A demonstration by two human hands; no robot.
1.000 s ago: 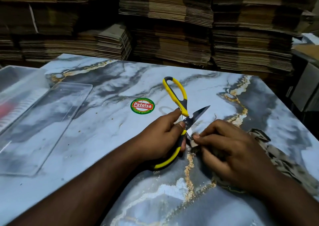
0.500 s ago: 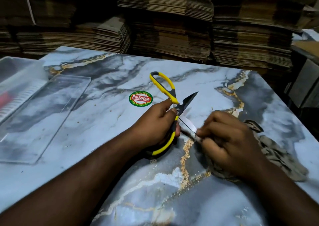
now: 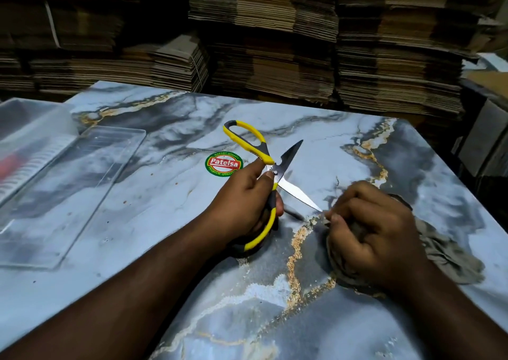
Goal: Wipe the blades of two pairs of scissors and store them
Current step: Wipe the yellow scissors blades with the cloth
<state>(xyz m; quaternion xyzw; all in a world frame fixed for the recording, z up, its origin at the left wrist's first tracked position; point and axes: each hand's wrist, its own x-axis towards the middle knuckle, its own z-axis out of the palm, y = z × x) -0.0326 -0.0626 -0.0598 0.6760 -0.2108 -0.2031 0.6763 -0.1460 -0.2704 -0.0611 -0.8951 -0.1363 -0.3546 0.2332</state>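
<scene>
Your left hand grips the opened yellow scissors mid-bench; your right hand bunches the cloth at one blade's tip. Wiping underway; second pair possibly in the far-left clear box, storing not yet done

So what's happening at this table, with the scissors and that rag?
A person is cleaning yellow-handled scissors. The left hand grips the lower handle, holding them open, while the right hand pinches a grey cloth at the tip of the lower blade. A clear plastic lid lies on the marble-patterned table to the left.
</scene>
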